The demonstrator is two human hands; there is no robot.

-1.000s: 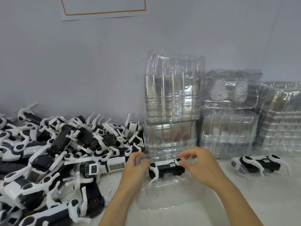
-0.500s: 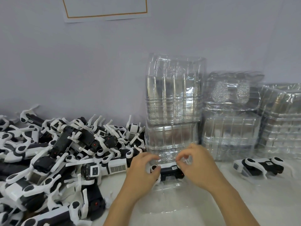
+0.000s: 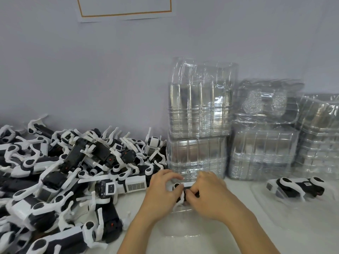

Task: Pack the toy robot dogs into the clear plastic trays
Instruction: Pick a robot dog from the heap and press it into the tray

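A black-and-white toy robot dog (image 3: 180, 192) lies in a clear plastic tray (image 3: 180, 228) on the white table right in front of me. My left hand (image 3: 162, 191) grips its left end with curled fingers. My right hand (image 3: 211, 194) grips its right end and hides most of the body. A second robot dog (image 3: 295, 187) lies in another clear tray (image 3: 275, 213) at the right.
A big heap of loose robot dogs (image 3: 69, 173) covers the table's left side. Stacks of wrapped clear trays (image 3: 200, 121) stand against the wall behind my hands, with more stacks (image 3: 264, 151) to the right. A framed sheet (image 3: 124, 6) hangs on the wall.
Both hands have closed in over the robot dog, and it now sits lower in the tray. Much more of its body is covered than a second ago.
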